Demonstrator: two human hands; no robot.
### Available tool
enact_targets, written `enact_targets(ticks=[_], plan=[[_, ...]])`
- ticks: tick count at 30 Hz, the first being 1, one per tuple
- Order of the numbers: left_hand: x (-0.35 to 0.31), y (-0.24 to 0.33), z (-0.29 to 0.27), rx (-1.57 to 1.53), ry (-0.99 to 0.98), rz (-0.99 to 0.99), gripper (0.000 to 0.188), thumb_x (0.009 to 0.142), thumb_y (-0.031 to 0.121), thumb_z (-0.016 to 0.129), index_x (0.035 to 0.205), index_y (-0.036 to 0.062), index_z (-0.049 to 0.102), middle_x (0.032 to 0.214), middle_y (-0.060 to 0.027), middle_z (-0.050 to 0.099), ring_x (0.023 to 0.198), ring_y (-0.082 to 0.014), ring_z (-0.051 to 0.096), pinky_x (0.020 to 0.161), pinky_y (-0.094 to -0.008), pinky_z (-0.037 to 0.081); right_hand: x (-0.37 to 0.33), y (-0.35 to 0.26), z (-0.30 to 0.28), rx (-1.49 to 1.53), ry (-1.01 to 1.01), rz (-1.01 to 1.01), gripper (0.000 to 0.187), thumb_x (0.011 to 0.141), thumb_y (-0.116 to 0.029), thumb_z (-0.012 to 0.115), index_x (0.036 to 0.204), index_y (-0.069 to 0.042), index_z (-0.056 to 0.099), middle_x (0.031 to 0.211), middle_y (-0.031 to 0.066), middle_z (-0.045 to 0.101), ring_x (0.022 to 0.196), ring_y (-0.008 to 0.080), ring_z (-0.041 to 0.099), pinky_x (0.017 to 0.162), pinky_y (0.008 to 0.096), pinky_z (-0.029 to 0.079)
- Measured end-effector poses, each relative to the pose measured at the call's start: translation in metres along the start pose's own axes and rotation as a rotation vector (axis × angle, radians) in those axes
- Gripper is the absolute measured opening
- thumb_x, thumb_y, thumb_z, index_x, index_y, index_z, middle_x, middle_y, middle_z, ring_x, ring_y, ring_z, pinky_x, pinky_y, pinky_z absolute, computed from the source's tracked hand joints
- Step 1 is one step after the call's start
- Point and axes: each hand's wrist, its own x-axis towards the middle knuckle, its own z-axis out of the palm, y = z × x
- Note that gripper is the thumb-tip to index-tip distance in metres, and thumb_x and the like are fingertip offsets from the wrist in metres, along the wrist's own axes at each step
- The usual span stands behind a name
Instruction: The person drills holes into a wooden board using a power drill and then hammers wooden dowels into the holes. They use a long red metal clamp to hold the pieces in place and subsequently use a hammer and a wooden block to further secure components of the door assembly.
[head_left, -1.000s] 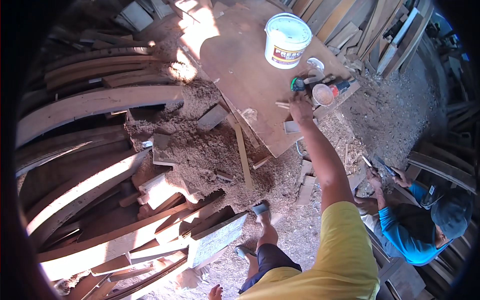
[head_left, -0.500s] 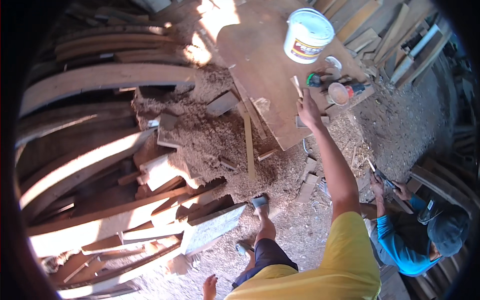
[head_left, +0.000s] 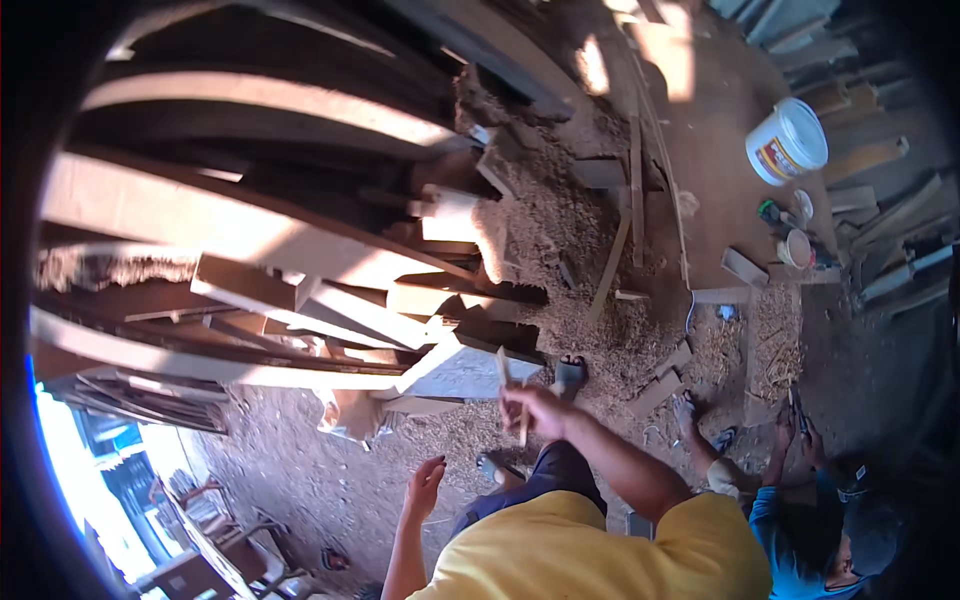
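Observation:
My right hand (head_left: 538,410) is closed around thin pale wooden sticks (head_left: 503,368) in front of my body. One end points up past the fingers and another hangs below them. It is near the whitish end of a thick timber (head_left: 462,370). My left hand (head_left: 426,487) hangs lower to the left, over the floor, with its fingers stretched out and nothing in them. At the upper right, a white lidded bucket (head_left: 787,142) stands on a brown wooden board (head_left: 715,140). A small round tub (head_left: 796,250) and a green-and-black item (head_left: 769,211) lie near that board's edge.
Long curved timbers (head_left: 270,225) are stacked on the left. Wood shavings (head_left: 570,235) and offcuts (head_left: 660,393) cover the ground ahead. A person in a blue shirt and dark cap (head_left: 872,530) crouches at the lower right, hands (head_left: 800,432) on a tool. Chairs (head_left: 265,550) stand lower left.
My right hand has drawn back from over the board to near my waist, carrying the wooden sticks. My view has turned left, so the bucket and board sit further right.

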Motion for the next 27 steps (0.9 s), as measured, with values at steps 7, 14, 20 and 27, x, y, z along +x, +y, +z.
enact_targets(ticks=[7, 14, 20, 27], plan=[[-0.101, -0.161, -0.043, -0.19, 0.251, -0.073, 0.041, 0.112, 0.033, 0.063, 0.144, 0.0089, 0.07, 0.126, -0.0133, 0.079, 0.12, -0.0192, 0.072, 0.102, -0.0348, 0.055, 0.054, 0.193, 0.133, -0.237, -0.138, 0.371, 0.038, 0.108, -0.045, 0.068, 0.089, -0.012, 0.066, 0.078, 0.004, 0.068, 0.071, 0.0178, 0.067, 0.074, 0.0371, 0.058], [-0.184, -0.415, -0.075, -0.249, 0.417, -0.314, 0.048, 0.106, 0.042, 0.066, 0.143, 0.0117, 0.07, 0.127, -0.0168, 0.078, 0.116, -0.0329, 0.075, 0.1, -0.0428, 0.057, 0.151, 0.331, 0.203, -0.797, -0.103, 0.5, 0.035, 0.107, -0.039, 0.069, 0.095, -0.007, 0.073, 0.084, 0.0071, 0.074, 0.075, 0.02, 0.072, 0.073, 0.0364, 0.06], [-0.238, -0.501, -0.167, -0.782, 0.798, -0.34, 0.049, 0.11, 0.037, 0.064, 0.147, 0.0054, 0.066, 0.137, -0.0148, 0.075, 0.126, -0.0242, 0.069, 0.108, -0.039, 0.052, 0.222, 0.446, 0.356, -1.297, -0.304, 0.443, 0.038, 0.114, -0.037, 0.058, 0.117, -0.002, 0.071, 0.098, 0.0106, 0.076, 0.084, 0.0215, 0.075, 0.083, 0.0387, 0.061], [-0.253, -0.586, -0.291, -1.082, 0.982, -0.077, 0.048, 0.111, 0.036, 0.064, 0.151, 0.0103, 0.064, 0.135, -0.0104, 0.073, 0.122, -0.0205, 0.066, 0.103, -0.0371, 0.053, 0.384, 0.517, 0.477, -1.358, -0.174, 0.29, 0.035, 0.117, -0.031, 0.051, 0.134, -0.001, 0.056, 0.09, 0.0146, 0.071, 0.073, 0.0239, 0.073, 0.066, 0.0397, 0.065]])
